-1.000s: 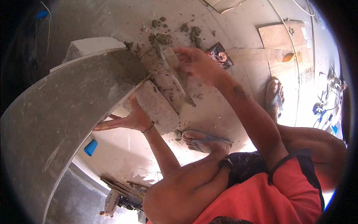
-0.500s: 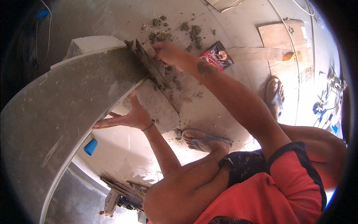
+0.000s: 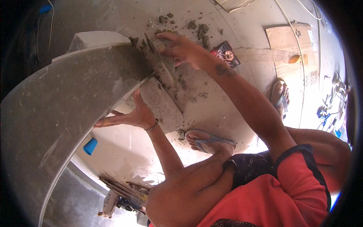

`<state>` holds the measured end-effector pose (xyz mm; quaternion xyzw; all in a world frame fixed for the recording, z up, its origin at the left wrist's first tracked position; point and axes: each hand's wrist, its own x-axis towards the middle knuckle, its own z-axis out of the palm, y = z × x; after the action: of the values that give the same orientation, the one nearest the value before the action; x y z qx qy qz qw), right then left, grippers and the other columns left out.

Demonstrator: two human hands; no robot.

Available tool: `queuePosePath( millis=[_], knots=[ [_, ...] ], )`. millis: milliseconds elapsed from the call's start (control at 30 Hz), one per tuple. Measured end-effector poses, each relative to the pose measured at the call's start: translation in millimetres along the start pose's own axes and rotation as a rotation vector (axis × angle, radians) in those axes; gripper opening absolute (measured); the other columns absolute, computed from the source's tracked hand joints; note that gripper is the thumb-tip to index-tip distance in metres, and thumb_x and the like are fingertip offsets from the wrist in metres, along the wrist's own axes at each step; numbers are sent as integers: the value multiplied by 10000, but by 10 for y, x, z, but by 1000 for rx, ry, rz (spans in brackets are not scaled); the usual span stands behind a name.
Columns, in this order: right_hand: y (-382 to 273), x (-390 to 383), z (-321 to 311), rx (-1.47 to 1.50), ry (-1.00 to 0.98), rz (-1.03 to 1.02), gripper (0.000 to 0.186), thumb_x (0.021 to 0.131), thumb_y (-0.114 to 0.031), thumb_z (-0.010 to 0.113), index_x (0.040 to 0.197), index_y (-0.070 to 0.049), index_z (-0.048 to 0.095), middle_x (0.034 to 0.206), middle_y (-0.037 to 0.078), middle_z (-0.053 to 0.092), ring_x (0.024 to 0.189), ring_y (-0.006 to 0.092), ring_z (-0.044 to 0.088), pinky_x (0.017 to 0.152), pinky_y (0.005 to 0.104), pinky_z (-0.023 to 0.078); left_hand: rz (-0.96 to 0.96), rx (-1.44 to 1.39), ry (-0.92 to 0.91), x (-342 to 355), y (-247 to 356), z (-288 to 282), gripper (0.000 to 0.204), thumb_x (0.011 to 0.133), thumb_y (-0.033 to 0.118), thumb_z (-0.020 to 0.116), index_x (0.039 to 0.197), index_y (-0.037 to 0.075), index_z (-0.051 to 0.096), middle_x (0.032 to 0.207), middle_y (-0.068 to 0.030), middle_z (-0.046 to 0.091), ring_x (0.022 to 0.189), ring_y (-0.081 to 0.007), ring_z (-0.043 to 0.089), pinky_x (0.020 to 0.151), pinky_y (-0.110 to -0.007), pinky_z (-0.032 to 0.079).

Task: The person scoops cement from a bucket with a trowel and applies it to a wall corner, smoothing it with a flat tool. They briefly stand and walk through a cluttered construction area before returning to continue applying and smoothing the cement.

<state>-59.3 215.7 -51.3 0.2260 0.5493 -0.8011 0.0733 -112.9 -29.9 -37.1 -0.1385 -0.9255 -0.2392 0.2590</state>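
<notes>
From my feed: right hand (image 3: 181, 49) wrapped round trowel (image 3: 160, 64) handle, blade angled down against grey curved wall (image 3: 68, 109), wet cement smeared along edge. Left hand (image 3: 130, 115) flat and open, fingers spread, holding nothing, pressed on wall's lower edge right beside grey block (image 3: 160, 104). Block looks rough, cement-caked, lying on pale floor (image 3: 124, 151) touching wall base. Cement crumbs (image 3: 200, 30) scattered past trowel. Foot in sandal (image 3: 208, 140) just below block. Blue cap (image 3: 90, 146) near wall.
</notes>
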Motion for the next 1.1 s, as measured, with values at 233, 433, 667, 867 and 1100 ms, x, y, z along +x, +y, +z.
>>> queuePosePath(
  millis=[233,433,667,867,1100],
  knots=[
    [-12,75,-195,349,-98,100,440,862,-9,577,1298,-67,594,1192,96,619,994,188,628,895,336,558,112,66,14,-36,-29,12,1408,618,662,794,1515,249,-210,1588,-186,-170,1467,-429,-98,1121,-642,322],
    [-68,81,-418,10,-201,-4,598,823,-20,685,1387,7,487,1235,171,611,1060,244,643,1003,337,501,-31,-11,-16,-14,-7,-8,1420,622,657,792,1516,191,-208,1589,-183,-170,1466,-427,-107,1120,-634,332],
    [217,218,-294,-560,162,-362,482,850,-179,727,1281,-24,575,1103,205,661,1025,324,658,894,415,509,88,50,-11,-54,-18,15,1453,597,629,822,1521,119,-176,1588,-189,-166,1470,-405,-127,1126,-623,331],
    [164,173,-194,-695,308,-546,356,921,-128,626,1255,-25,564,1101,222,650,1001,338,665,843,435,519,-20,14,-17,-29,-14,2,1457,601,659,803,1517,105,-186,1586,-193,-173,1469,-407,-130,1129,-624,324],
    [87,304,-64,-905,171,-654,376,946,-165,600,1288,-29,526,1118,204,646,1016,371,645,851,463,514,-1,12,1,7,-27,4,1476,596,691,791,1512,78,-192,1577,-222,-170,1468,-417,-114,1133,-619,317]
  ],
)
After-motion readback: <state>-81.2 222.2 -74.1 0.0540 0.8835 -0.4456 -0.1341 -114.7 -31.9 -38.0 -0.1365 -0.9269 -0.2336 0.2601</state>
